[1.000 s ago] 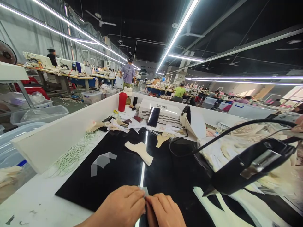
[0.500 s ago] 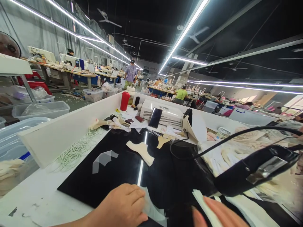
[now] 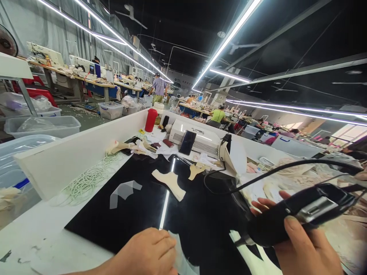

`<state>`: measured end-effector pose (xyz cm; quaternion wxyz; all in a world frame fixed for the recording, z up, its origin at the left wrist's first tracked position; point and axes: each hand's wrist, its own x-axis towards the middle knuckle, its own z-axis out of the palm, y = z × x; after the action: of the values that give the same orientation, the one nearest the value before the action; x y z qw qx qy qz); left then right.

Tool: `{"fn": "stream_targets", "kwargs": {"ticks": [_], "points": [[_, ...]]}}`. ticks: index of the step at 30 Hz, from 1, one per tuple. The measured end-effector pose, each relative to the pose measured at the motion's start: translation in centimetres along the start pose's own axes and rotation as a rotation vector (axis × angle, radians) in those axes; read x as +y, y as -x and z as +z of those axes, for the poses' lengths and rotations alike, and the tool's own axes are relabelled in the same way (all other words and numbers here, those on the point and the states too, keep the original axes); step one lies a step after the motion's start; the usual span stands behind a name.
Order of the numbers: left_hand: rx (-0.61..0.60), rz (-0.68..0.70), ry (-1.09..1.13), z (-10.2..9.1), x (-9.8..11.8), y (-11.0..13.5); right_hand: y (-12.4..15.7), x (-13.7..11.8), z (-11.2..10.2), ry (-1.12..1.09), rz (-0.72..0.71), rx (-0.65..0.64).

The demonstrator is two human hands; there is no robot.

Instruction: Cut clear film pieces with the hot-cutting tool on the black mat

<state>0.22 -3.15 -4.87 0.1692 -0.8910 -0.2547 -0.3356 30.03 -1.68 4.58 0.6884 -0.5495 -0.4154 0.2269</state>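
My left hand point(image 3: 151, 250) is curled at the bottom of the black glossy board point(image 3: 134, 221), closed on a pale translucent fabric piece point(image 3: 183, 258) that shows beside its fingers. My right hand point(image 3: 304, 240) grips a black corded hand tool point(image 3: 275, 225), thumb on the near side and fingers around the far side. The tool's metal tip points down and left, close to cream fabric strips point(image 3: 248, 254); whether it touches them I cannot tell. A cream curved fabric piece point(image 3: 169, 183) and a sheer white piece point(image 3: 124, 193) lie farther up the board.
Tangled pale green cord point(image 3: 88, 181) lies at the left. Behind the board stand a phone point(image 3: 187, 142), a white vented box point(image 3: 199, 137) and a red cup point(image 3: 151, 120). The tool's black cable point(image 3: 266, 170) arches across the right. Low white walls point(image 3: 80, 152) border the table.
My right hand has moved from the cream strips to the black tool and taken hold of it. The tool has shifted slightly left and down. The left hand stays nearly in place.
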Motion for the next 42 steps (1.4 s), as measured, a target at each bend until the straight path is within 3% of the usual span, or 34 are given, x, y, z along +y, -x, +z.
{"fn": "stream_targets", "kwargs": {"ticks": [2, 6, 12, 17, 42], "points": [[0.014, -0.002, 0.036, -0.1, 0.0, -0.1, 0.4, -0.6, 0.9, -0.047, 0.040, 0.012], [0.023, -0.003, 0.065, -0.2, 0.0, -0.1, 2.2, -1.4, 3.8, -0.140, -0.057, -0.050], [0.041, -0.001, 0.068, 0.2, 0.0, 0.2, 5.6, -1.0, 8.9, -0.400, -0.158, -0.246], [0.144, 0.005, 0.047, 0.8, -0.2, 0.3, 7.0, 0.2, 11.2, -0.409, -0.173, -0.222], [0.188, -0.016, 0.019, 0.5, -0.3, -0.1, 7.5, 0.3, 12.7, -0.443, -0.151, -0.228]]}}
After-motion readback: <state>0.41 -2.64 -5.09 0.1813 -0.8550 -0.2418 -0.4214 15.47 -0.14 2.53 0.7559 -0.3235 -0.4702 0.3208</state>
